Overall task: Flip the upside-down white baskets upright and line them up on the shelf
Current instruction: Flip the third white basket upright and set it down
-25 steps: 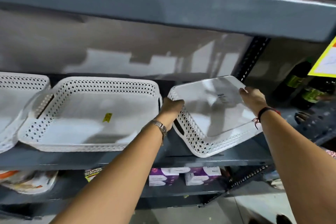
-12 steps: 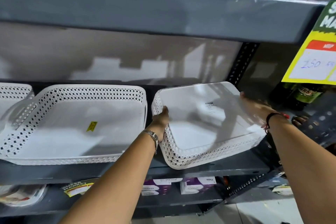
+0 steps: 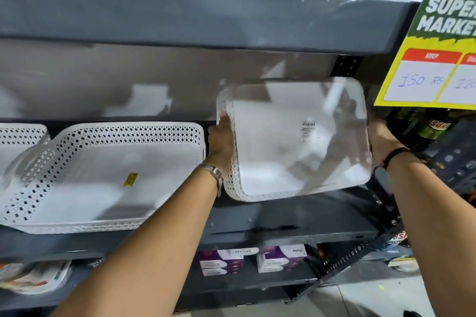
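At the far left, only a corner of one white basket (image 3: 23, 136) shows, and just right of it a second basket (image 3: 108, 177) sits upright on the grey shelf (image 3: 283, 221), its flat glossy floor bearing a small yellow sticker (image 3: 130, 179) and its walls pierced in a diamond lattice. Next comes the left hand (image 3: 222, 144), closed on the left rim of the third basket (image 3: 296, 141), thumb over the edge. That basket has changed most: half a second ago it lay low and tilted with its near edge resting on the shelf, and now it is raised clear and tipped so its smooth solid bottom, with a small barcode label (image 3: 309, 132), faces the camera. It looks like the turn-over is well under way, though the basket is not yet upright or set in line with its neighbours. The right hand (image 3: 381, 141) holds its right edge, fingers hidden behind the rim, so the grip there is judged rather than seen. Farther right hang a yellow price sign (image 3: 432, 69) and dark bottles (image 3: 422, 126) beneath it, close to the moving basket's corner.
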